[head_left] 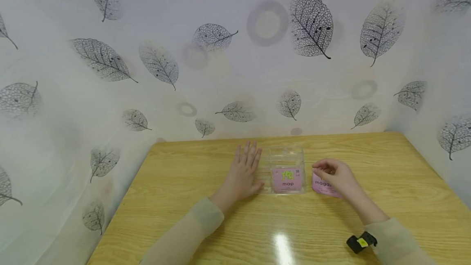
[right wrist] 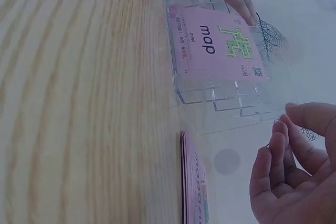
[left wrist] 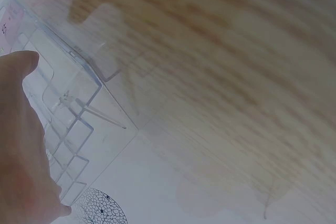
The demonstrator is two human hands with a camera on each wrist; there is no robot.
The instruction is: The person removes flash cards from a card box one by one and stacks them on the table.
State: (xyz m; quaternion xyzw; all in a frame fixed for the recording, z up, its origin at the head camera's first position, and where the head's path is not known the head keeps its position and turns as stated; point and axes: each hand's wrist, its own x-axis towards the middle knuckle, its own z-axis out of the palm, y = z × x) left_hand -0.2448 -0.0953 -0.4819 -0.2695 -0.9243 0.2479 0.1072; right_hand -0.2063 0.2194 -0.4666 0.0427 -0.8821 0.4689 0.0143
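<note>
A clear plastic card rack (head_left: 287,156) with stepped tiers stands on the table, and a pink card (head_left: 288,180) printed "map" sits upright at its front. My left hand (head_left: 241,175) lies along the rack's left side with fingers extended; its thumb (left wrist: 29,62) is at the rack's edge. Right of the rack is a small stack of pink cards (right wrist: 193,187), the front one reading "magaz…", partly hidden by my right hand in the head view. My right hand (head_left: 335,175) hovers over that stack, fingers loosely bent and thumb near the fingertips, nothing seen between them.
The wood-grain table (head_left: 176,183) meets a leaf-patterned wall covering (head_left: 235,72) at its back edge and on both sides. A black strap with a yellow patch (head_left: 362,242) hangs at my right sleeve.
</note>
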